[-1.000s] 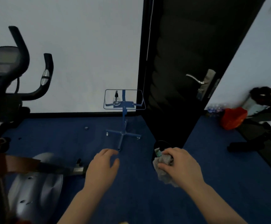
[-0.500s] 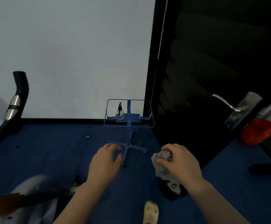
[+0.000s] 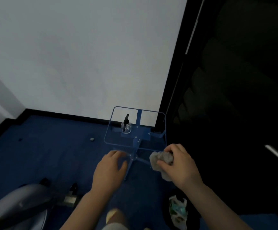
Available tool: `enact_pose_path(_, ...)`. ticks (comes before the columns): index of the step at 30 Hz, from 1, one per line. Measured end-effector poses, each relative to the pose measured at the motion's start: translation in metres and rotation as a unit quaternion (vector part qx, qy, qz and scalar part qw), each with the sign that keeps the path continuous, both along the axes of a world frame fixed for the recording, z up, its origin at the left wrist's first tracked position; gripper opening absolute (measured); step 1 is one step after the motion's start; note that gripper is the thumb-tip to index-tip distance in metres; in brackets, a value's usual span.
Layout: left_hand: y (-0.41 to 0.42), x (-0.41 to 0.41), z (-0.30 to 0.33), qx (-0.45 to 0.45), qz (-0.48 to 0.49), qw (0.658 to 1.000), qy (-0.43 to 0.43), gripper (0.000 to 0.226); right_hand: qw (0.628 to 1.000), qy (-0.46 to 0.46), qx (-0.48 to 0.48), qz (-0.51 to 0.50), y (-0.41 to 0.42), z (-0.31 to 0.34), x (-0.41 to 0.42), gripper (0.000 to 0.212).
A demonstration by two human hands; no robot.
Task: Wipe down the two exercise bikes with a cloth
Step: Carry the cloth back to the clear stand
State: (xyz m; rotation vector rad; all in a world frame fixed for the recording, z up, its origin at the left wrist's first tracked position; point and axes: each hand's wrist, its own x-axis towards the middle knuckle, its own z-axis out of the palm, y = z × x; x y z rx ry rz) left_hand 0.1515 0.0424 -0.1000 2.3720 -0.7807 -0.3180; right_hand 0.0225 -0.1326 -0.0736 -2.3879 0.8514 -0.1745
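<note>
Two hands hover over the blue floor: the right hand [image 3: 180, 165] has its fingers clenched around a cloth [image 3: 161, 161], the left hand [image 3: 109, 170] is loosely spread, holding nothing, beside a stand [image 3: 135, 141].

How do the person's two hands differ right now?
The right hand is closed around a crumpled grey cloth; the left hand holds nothing. The right hand's fingers curl tight into a grip, while the left hand's are loosely bent, palm down. The right hand sits nearer the dark door, the left nearer the bike's silver housing. Both are bare and reach forward over the blue floor.
</note>
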Motion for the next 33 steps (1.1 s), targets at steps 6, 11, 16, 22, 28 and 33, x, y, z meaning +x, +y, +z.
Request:
enact_pose_path(6,-0.038,0.07,-0.029,0.036,-0.012,0.999,0.037,0.027,0.999,0.024,0.021,-0.016,-0.04,-0.034,0.063,0.025)
enact_pose_path(11,-0.069,0.144,-0.053,0.062,-0.031,0.995,0.066,0.028,0.995,0.063,0.053,-0.061,-0.065,-0.058,0.125,0.029)
enact_pose_path(16,-0.097,0.203,-0.08,0.089,-0.055,0.991,0.086,0.027,0.988,0.075,0.067,-0.114,-0.098,-0.09,0.196,0.033)
enact_pose_path(22,-0.123,0.238,-0.114,0.126,-0.066,0.984,0.109,0.034,0.979,0.111,0.075,-0.152,-0.122,-0.151,0.243,0.037)
enact_pose_path(28,-0.132,0.262,-0.155,0.125,-0.015,0.982,0.138,0.033,0.976,0.135,0.1,-0.142,-0.139,-0.217,0.275,0.033)
enact_pose_path(33,-0.136,0.267,-0.179,0.129,-0.006,0.98,0.153,0.032,0.971,0.16,0.116,-0.132,-0.142,-0.264,0.292,0.03)
